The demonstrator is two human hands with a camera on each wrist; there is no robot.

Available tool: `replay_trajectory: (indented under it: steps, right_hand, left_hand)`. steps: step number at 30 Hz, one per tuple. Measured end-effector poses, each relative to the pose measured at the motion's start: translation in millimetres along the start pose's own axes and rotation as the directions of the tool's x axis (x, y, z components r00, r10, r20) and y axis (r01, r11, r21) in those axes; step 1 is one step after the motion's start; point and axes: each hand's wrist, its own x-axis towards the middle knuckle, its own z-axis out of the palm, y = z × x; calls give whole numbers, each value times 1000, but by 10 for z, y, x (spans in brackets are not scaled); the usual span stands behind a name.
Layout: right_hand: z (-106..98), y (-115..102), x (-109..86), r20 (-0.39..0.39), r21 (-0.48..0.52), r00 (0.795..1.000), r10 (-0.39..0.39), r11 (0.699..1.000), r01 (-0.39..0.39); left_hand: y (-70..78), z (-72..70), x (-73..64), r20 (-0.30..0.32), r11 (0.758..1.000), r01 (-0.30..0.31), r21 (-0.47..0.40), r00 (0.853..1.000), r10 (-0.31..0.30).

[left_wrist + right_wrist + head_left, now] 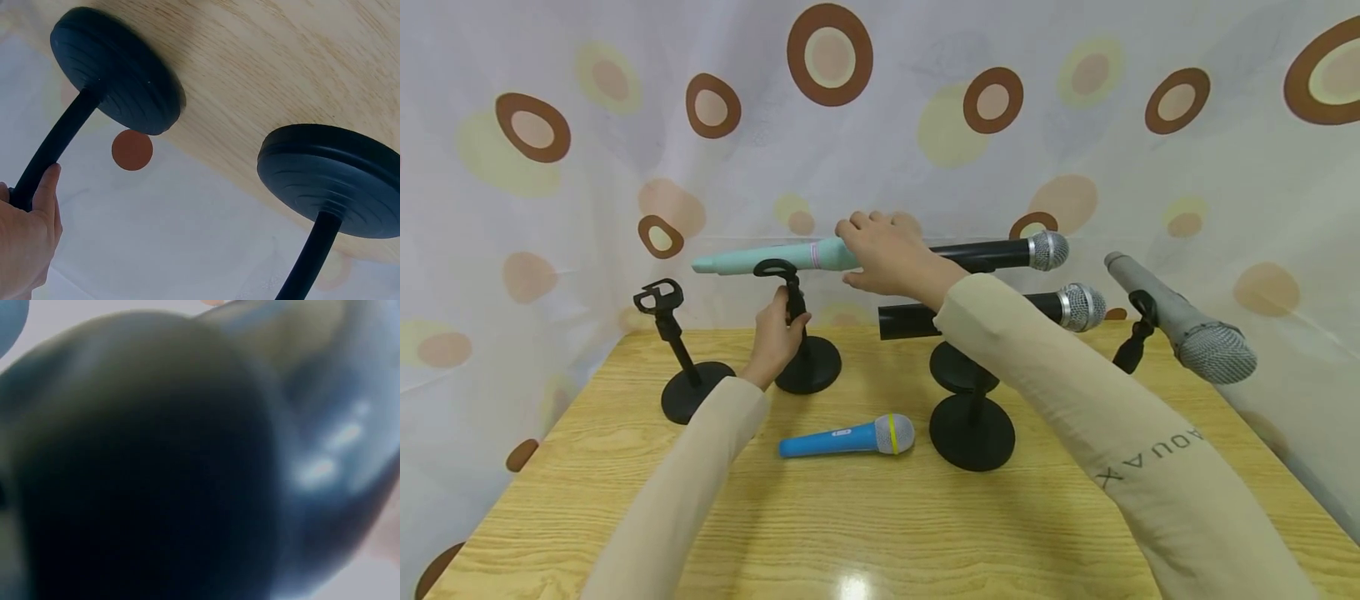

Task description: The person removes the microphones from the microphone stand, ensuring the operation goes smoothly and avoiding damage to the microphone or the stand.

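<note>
My left hand [777, 335] grips the upper stem of a black microphone stand [808, 367]; in the left wrist view its fingers wrap the stem above the round base [119, 72]. A mint-green microphone [760, 258] lies nearly level across that stand's clip [775, 267], its tail pointing left. My right hand [887, 254] holds the green microphone at its right end, palm down over it, which hides the head. Dark, blurred rounded shapes [150, 475] fill most of the right wrist view.
A second stand [688, 387] with a bare clip is at left. On the wooden table [850, 525] lies a blue microphone [842, 439]. Two black microphones, one behind [992, 252] and one nearer [910, 320], sit on stands under my right arm. A grey microphone [1172, 308] tilts at right.
</note>
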Motion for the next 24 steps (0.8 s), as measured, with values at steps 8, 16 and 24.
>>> replay_trajectory:
  steps: [8, 16, 24]
  right_hand:
    - [30, -15, -6, -36, -41, 999, 5, 999, -6]
    - [92, -14, -15, -67, -37, 998, -2, 999, 0]
    - [146, 10, -50, -104, 1, 994, -27, 1000, 27]
  left_hand:
    - [69, -77, 20, -6, 999, -41, -34, 999, 41]
    - [106, -129, -1, 6, 996, -86, -14, 996, 86]
    - [148, -175, -50, 20, 992, -122, 6, 992, 122]
